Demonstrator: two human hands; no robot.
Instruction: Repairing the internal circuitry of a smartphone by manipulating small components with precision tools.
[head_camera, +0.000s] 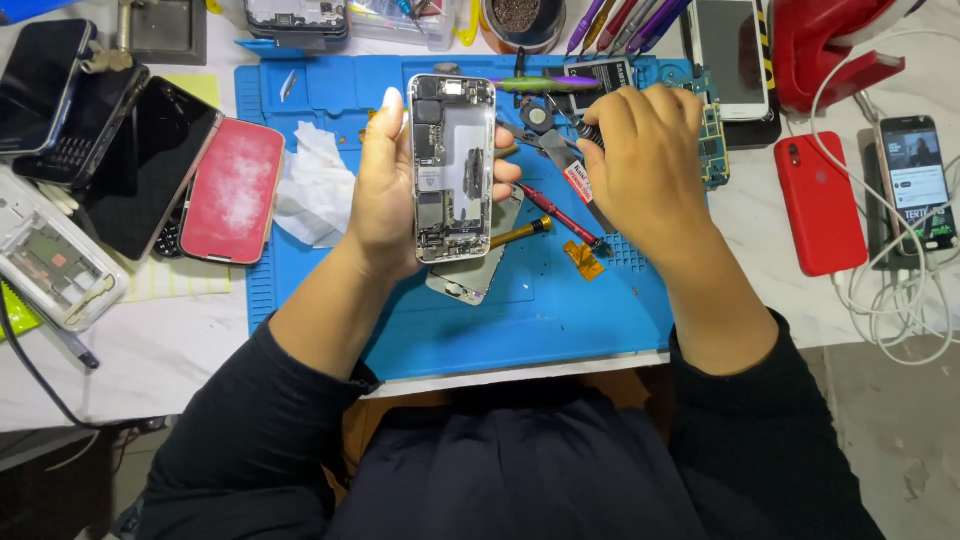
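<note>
Head cam, steep look-down, close over blue mat (560, 330).

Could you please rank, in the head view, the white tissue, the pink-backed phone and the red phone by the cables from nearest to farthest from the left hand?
From the left hand:
1. White tissue, just beside it on the blue mat.
2. Pink-backed phone, further out at the mat's edge.
3. Red phone, far across, past the right hand.

white table (180, 350) under blue mat (560, 320)
</note>
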